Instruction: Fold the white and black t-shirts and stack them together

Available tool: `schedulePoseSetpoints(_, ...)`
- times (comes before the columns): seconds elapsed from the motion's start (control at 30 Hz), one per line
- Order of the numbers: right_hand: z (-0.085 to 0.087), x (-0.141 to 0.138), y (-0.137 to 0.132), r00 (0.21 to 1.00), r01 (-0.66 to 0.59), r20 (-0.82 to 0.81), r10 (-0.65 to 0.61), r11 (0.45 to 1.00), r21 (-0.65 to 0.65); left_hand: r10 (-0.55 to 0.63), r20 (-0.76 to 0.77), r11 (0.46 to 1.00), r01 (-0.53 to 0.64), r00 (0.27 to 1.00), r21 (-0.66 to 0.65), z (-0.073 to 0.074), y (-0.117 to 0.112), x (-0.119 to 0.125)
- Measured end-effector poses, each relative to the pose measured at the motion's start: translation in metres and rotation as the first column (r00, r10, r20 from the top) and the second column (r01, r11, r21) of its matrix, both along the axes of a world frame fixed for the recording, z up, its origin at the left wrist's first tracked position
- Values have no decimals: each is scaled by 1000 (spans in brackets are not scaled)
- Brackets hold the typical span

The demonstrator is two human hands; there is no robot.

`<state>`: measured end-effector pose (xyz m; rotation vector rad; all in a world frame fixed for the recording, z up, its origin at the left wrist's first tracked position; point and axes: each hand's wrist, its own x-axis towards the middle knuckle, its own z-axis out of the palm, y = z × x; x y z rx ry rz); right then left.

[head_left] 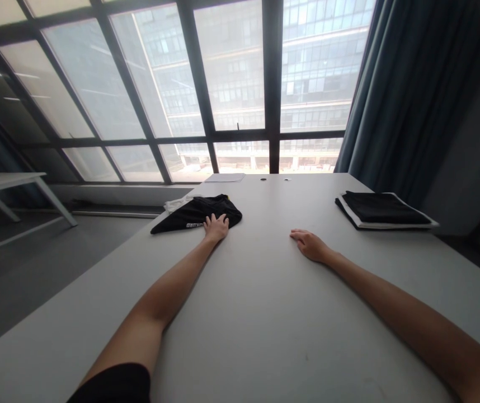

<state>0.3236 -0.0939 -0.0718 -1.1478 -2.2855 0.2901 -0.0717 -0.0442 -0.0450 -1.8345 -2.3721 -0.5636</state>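
Observation:
My left hand (217, 227) lies with spread fingers on a crumpled black garment (193, 211) that carries white lettering near its front edge. Whether it is a shirt or something else I cannot tell. Behind that, a white cloth (177, 202) pokes out from beneath or beside the black one. My right hand (310, 245) rests on the bare white tabletop, its fingers stretched out toward the left and holding nothing. Farther right, a flat stack of folded black and white cloths (385, 210) lies apart from both hands.
The white table (265, 313) stretches toward large windows (231, 73). At its far end lie a pale flat sheet (225, 177) and two small round spots. A blue curtain (403, 95) hangs at the right. Another white table (9, 180) stands at the left.

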Motion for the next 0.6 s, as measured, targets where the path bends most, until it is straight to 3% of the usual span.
schedulePoseSetpoints(0.17, 1, 0, 0, 1000, -2, -15, 2, 1000, -8, -42, -56, 999, 42, 998, -2, -3, 1, 5)
schedulePoseSetpoints(0.37, 2, -1, -1, 999, -2, -50, 1, 1000, -29, -118, -115, 992, 123, 986, 40, 4, -4, 9)
schedulePoseSetpoints(0.6, 2, -1, -2, 1000, -7, -31, 7, 1000, -11, -214, -82, 965, 224, 973, 138, 11, -7, 8)
